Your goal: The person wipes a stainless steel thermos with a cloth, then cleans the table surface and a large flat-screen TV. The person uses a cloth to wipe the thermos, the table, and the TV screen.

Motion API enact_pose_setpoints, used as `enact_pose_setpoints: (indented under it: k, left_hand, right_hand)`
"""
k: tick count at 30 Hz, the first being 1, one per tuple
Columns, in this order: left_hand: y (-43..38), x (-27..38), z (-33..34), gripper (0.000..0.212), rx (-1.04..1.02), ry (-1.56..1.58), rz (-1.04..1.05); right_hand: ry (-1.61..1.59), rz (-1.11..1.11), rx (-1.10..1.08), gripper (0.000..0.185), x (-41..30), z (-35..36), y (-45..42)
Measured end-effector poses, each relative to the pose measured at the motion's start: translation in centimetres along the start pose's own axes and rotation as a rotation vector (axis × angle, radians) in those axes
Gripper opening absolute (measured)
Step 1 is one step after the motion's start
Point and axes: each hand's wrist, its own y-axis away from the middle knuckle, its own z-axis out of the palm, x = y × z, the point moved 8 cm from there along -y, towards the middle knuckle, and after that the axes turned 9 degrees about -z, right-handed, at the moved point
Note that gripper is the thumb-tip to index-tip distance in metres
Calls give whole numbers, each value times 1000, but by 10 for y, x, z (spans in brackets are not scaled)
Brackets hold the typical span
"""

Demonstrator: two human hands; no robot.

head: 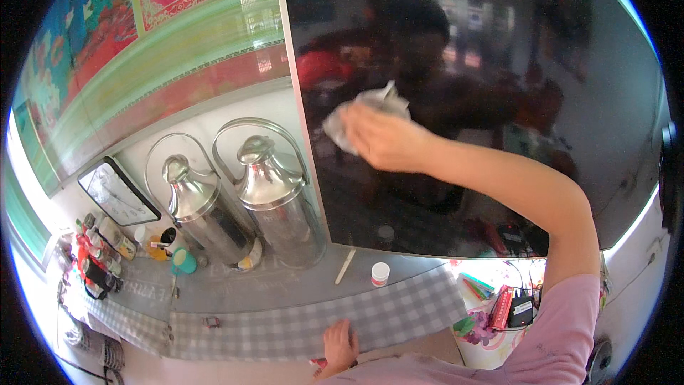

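My right hand (387, 139) grips a crumpled pale grey cloth (339, 125) against the dark glossy screen of a television (481, 203). Hand and cloth are slightly blurred, left of the screen's middle. Low in the view, my left hand (341, 343) rests on a grey-and-white checked cloth (278, 331) along the cabinet's front edge, with nothing seen in its fingers. Beside its wrist shows part of a small red object (318, 363), mostly hidden. Between the screen and the checked cloth stand a small white tub (380, 274) and a thin pale stick (346, 266).
Left of the screen stand two metal vacuum flasks (195, 208) (275, 208). Farther left are a digital clock (120, 192), a teal cup (183, 261) and several bottles (104, 248). A toy car (211, 322) sits on the checked cloth. A black box (520, 312) with cables lies right.
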Motion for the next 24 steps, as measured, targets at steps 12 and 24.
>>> enact_pose_setpoints:
  k: [12, 24]
  left_hand:
    - [5, 0, 1, 48, 9, 31, 1]
    - [5, -10, 9, 49, -23, 48, 103]
  right_hand:
    - [-133, 399, 199, 41, 93, -33, 56]
    - [-246, 630, 109, 42, 86, -48, 123]
